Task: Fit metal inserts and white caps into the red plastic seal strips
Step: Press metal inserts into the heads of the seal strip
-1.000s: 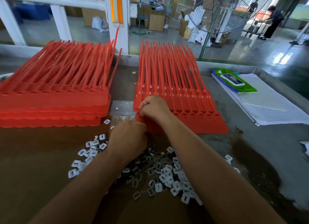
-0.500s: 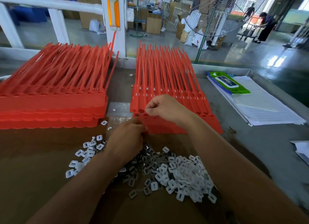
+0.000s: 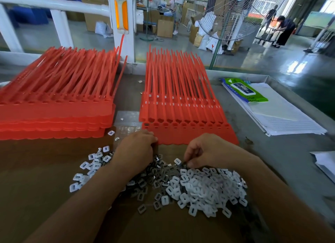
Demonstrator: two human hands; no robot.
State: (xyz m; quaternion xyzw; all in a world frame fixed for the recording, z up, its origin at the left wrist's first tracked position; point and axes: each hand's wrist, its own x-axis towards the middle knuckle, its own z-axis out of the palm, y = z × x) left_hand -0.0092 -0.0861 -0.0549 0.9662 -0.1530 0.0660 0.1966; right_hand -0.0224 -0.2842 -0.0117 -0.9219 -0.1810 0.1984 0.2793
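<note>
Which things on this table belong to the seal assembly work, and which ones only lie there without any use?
For the job:
red seal strips in front
second red stack on the left
white caps
metal inserts

Just lying about:
green wipes pack
lined paper sheets

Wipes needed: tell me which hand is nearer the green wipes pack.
Right. The right hand sits left of the green wipes pack and nearer the person, at the white caps; the left hand lies farther left.
</note>
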